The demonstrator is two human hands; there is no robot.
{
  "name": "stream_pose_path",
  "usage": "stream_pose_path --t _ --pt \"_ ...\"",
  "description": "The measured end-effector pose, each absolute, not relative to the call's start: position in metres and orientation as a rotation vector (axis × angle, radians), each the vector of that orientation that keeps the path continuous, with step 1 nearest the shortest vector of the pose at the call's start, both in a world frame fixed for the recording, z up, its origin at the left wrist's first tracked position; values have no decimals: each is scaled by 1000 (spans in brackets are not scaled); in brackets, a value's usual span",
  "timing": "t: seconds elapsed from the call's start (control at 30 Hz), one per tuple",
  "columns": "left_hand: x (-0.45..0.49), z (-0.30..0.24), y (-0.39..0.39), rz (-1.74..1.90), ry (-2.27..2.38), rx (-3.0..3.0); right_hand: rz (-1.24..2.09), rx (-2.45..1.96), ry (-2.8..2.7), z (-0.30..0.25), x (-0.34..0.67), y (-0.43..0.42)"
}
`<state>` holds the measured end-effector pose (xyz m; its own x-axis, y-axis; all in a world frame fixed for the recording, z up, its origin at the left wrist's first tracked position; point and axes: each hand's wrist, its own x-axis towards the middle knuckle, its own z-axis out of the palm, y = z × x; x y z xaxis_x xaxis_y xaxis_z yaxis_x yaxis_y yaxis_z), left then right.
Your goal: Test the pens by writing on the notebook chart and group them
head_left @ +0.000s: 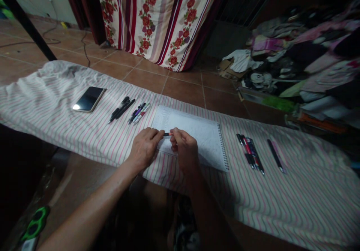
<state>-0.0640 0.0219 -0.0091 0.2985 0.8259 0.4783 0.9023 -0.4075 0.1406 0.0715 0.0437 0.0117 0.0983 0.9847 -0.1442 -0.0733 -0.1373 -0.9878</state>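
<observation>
A spiral notebook (202,135) lies on the striped cloth, its coil along the right side and faint marks on the page. Over its near left part, my left hand (144,146) and my right hand (184,142) grip a slim dark pen (168,134) from either end. Both hands have closed fingers, and only a short dark middle piece with an orange bit shows between them. To the left rest a group of black pens (122,108) and a group of purple and white pens (140,112). Several red and black pens (250,151) lie right of the notebook.
A phone (89,98) lies at the left on the striped cloth (112,146). Farther right are a black pen (275,155) and a pinkish one beside it. A flowered curtain (157,18) hangs behind; a pile of clothes (303,52) fills the back right.
</observation>
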Motion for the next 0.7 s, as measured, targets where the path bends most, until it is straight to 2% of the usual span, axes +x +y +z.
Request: stream_pose_path --t 0.4,0.57,0.7 --pt "-54 4 21 -565 -1889 -2539 930 -1367 -1376 7 79 45" --pt "-56 2 23 -609 -1940 -2527 943 -1337 -1437 5 80 45" --pt "-59 3 22 -603 -1895 -2507 1078 -1345 -1267 4 78 47"
